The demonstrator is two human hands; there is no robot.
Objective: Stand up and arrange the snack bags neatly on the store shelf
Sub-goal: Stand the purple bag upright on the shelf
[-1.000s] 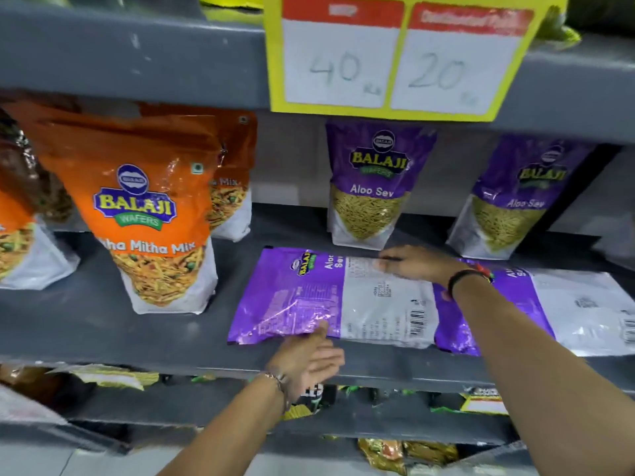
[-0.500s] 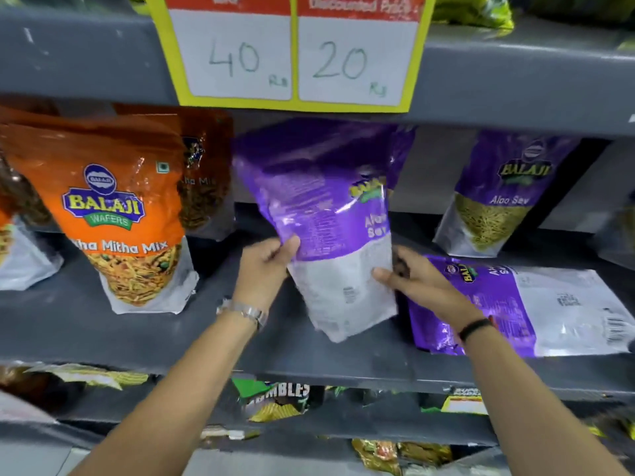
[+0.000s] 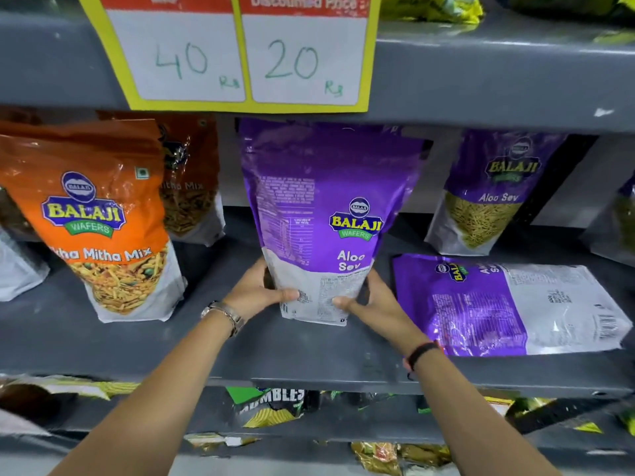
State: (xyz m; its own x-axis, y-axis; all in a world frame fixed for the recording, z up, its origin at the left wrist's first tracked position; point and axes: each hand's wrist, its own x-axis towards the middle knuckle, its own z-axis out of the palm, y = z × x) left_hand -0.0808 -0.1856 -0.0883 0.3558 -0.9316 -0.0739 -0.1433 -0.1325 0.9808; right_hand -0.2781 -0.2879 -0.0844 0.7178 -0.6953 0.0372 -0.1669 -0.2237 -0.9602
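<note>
A purple Aloo Sev bag (image 3: pixel 326 207) stands upright on the grey shelf (image 3: pixel 309 355), back side toward me. My left hand (image 3: pixel 261 290) grips its lower left edge and my right hand (image 3: pixel 371 300) its lower right edge. A second purple Aloo Sev bag (image 3: pixel 508 304) lies flat on the shelf just right of my right hand. Another purple bag (image 3: pixel 491 190) stands upright at the back right. An orange Khatta Mitha Mix bag (image 3: pixel 99 218) stands at the left front, with one more orange bag (image 3: pixel 192 180) behind it.
A yellow price sign (image 3: pixel 240 53) marked 40 and 20 hangs from the shelf above. More bags show at the far left (image 3: pixel 17 266) and far right (image 3: pixel 618 221) edges. The lower shelf (image 3: pixel 275 407) holds green and yellow snack packets.
The purple bag lay flat a second ago. Both hands lifted it, turned it upright, and now hold it standing by its bottom corners.
</note>
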